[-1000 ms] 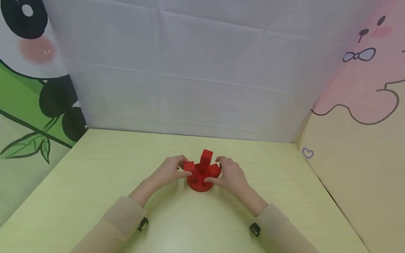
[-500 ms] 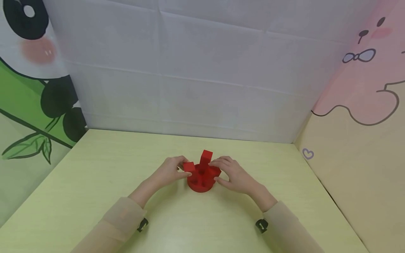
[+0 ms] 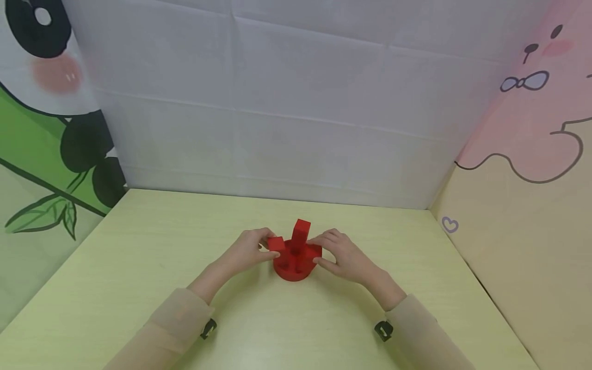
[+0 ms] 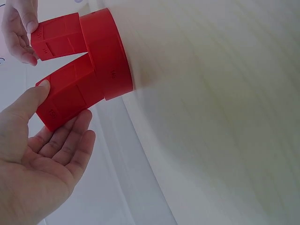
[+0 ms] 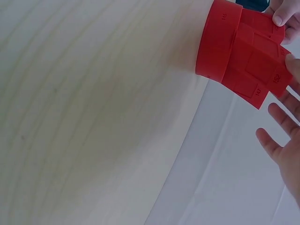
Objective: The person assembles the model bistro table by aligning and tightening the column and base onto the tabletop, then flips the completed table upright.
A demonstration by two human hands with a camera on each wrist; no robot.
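Note:
A round red base (image 3: 293, 275) stands on the table with several red blocks rising from it. My left hand (image 3: 245, 249) holds the left block (image 3: 276, 244), thumb on its near side and fingers behind, clearly seen in the left wrist view (image 4: 70, 91). On the other side, my right hand (image 3: 348, 258) pinches the right block (image 5: 258, 61) between thumb and fingers; its fingers partly cover that block in the head view. A taller block (image 3: 301, 233) stands upright at the back, between the hands. Small numbers mark the blocks.
The pale wooden table (image 3: 259, 329) spreads around the hands. A white sheet (image 3: 296, 103) hangs behind its back edge. Cartoon-printed panels flank it, a green and white one (image 3: 37, 133) at left and a pink one (image 3: 522, 128) at right.
My right hand has shifted outward and its fingers have come in over the right block, which now sits slightly more inward and lower. The left hand and the base have hardly moved.

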